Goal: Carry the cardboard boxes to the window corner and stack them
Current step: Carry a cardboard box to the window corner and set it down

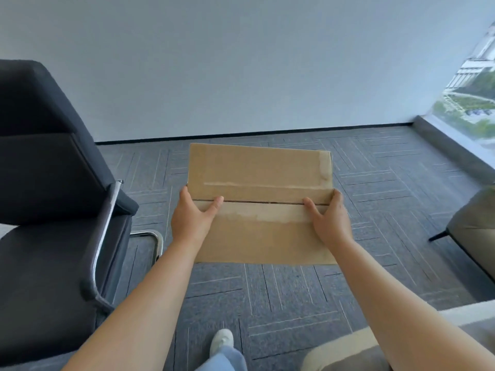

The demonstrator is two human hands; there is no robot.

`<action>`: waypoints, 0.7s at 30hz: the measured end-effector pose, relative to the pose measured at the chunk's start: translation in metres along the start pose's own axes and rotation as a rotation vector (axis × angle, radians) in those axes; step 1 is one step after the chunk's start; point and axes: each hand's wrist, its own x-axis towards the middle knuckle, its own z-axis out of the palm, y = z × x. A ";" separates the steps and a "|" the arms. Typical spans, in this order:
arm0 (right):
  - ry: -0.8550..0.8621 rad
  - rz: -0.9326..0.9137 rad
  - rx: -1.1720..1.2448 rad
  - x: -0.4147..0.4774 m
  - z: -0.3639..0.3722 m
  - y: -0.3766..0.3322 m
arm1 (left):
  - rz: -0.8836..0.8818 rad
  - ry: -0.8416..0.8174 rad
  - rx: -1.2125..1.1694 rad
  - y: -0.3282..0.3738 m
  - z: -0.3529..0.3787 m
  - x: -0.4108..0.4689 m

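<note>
The box (259,170) is held above the carpet (267,290), between both hands, top face up. The left hand (191,218) grips the left edge, thumb lying on the top face. The right hand (330,218) grips the right edge likewise. A chair (53,183) stands to the left, and the window (468,89) is at far right.

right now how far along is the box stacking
Done: nothing visibly stacked; no box lies on the carpet by the window. In hand: one cardboard box, gripped at its sides by left hand and right hand. Remaining: carry it to the corner, set it down, stack others.
</note>
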 end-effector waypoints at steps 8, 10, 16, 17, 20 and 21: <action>0.115 0.108 0.008 0.112 0.034 -0.039 | 0.092 -0.126 0.023 0.041 0.046 0.157; 0.147 0.123 -0.002 0.138 0.034 -0.041 | 0.099 -0.158 0.007 0.050 0.065 0.183; 0.216 0.186 0.033 0.226 0.035 -0.034 | 0.147 -0.185 0.003 0.093 0.128 0.253; 0.227 0.191 0.039 0.244 0.034 -0.032 | 0.148 -0.187 0.004 0.101 0.141 0.264; 0.247 0.197 0.032 0.302 0.024 -0.026 | 0.158 -0.196 -0.004 0.127 0.184 0.298; 0.252 0.195 0.031 0.323 0.020 -0.025 | 0.162 -0.195 -0.006 0.137 0.198 0.310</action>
